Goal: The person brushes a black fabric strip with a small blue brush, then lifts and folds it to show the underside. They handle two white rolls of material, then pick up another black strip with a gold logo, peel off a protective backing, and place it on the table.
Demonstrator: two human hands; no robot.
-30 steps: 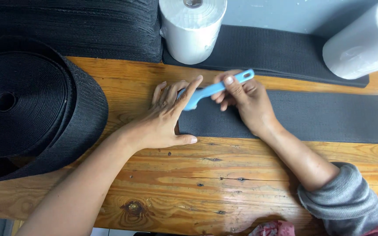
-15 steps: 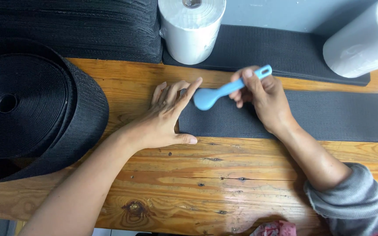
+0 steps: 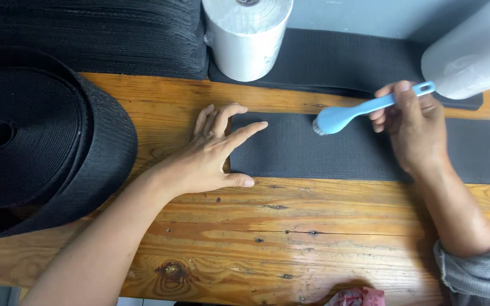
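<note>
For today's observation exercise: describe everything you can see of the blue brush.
The blue brush looks like smooth light-blue plastic, with a rounded oval head, a slim handle and a loop hole at its end. Short pale bristles show at the edge of the head. It lies tilted, head lower left, bristles against the dark strip on the wooden table. The right hand grips its handle.

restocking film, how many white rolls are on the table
2. One white roll stands at the top centre, behind the dark strip; another white roll lies tilted at the top right corner, partly cut off by the frame. More may sit outside the view.
</note>
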